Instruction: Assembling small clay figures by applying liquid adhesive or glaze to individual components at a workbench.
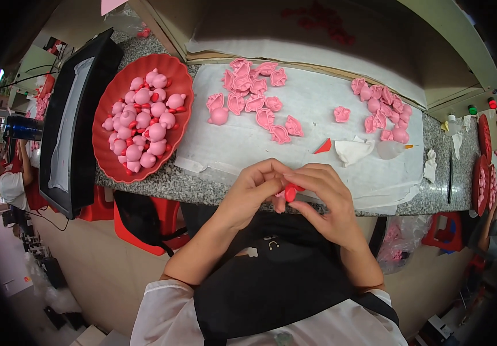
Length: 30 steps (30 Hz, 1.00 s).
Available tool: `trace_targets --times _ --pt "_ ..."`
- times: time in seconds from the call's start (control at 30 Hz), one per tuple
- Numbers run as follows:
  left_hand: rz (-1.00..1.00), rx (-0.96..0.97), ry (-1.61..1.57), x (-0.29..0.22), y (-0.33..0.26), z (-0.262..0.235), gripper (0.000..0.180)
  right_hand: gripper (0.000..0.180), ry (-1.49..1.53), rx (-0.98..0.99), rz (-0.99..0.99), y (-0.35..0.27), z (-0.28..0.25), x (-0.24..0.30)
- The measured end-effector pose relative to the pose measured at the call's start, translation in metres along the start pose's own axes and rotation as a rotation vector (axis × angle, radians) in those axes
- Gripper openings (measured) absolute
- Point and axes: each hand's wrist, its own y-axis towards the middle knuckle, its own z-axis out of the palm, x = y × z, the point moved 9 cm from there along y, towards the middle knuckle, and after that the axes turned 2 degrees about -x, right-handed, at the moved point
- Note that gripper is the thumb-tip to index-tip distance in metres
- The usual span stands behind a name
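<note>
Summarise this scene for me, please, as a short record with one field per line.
Left hand: holds a small red-and-pink piece
Right hand: at the same piece, grip partly hidden
White sheet: on the speckled counter, bearing two main groups of pink pieces
Red bowl: left of the sheet, holding pink and red pieces
White tissue: on the sheet, nearer the right group
Black tray: left of the bowl

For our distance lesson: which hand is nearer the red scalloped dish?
Left. The left hand is right of the red scalloped dish and lower in the picture; the right hand is farther right, beyond the left hand.
</note>
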Motion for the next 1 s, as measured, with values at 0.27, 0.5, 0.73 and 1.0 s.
trace_targets --times 0.27,0.5,0.73,1.0 --pt "0.258 -0.231 0.013 -0.012 -0.012 -0.002 0.02 0.03 0.713 -0.145 0.501 -0.015 0.013 -0.052" --pt "0.271 -0.216 0.025 -0.006 -0.016 -0.005 0.013 0.03 0.847 -0.183 0.603 -0.02 0.022 -0.054" --pt "0.229 -0.193 -0.044 -0.002 -0.019 -0.002 0.017 0.028 0.894 -0.261 0.537 -0.021 0.018 -0.047" --pt "0.039 0.023 -0.501 0.019 -0.011 0.03 0.035 0.033 -0.187 -0.377 -0.069 -0.026 -0.014 0.006"
